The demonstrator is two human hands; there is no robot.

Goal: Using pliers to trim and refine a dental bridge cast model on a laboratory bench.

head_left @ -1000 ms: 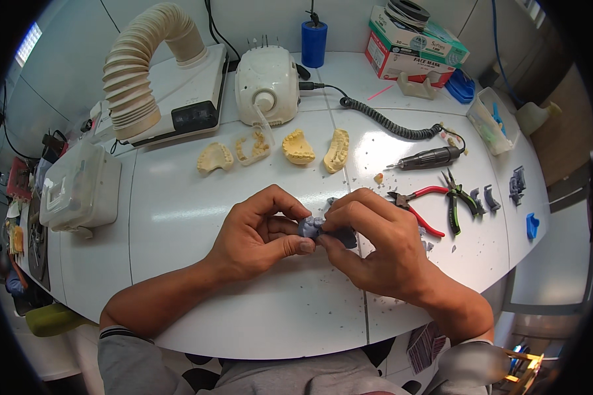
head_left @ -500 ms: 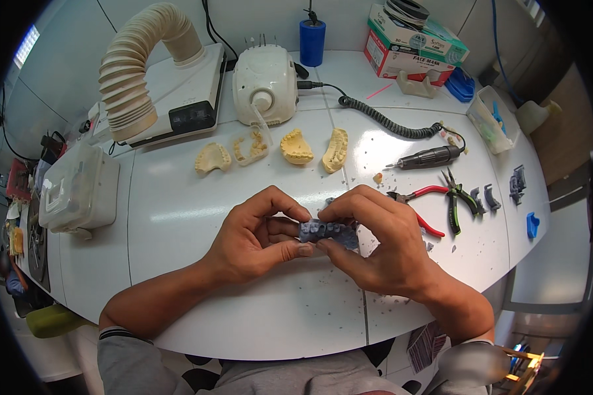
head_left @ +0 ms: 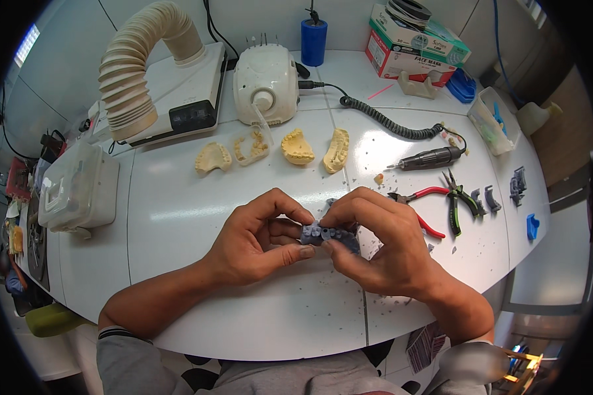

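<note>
— Doing what with the left grip?
— Pinching the left end of a grey dental model between thumb and index finger, with the other fingers curled behind.
— And doing what with the right grip?
— Pinching it as well, nearer its middle — pressing a thumb to the near side and bending the fingers over the far side, so hiding part of it.
— Holding it where, exactly?
— Holding it near the middle of the surface, between the near edge and a row of yellowish dental casts.
— Seeing what toward the far edge?
— Seeing a white control unit behind the casts, and toward the far left corner a white machine with a ribbed hose.
— Finding what toward the right edge?
— Finding a black handpiece, then red-handled cutters just beside green-and-black pliers — and, near the edge, a small blue piece. Noticing grey fragments too, lying scattered beside the right grip.
</note>
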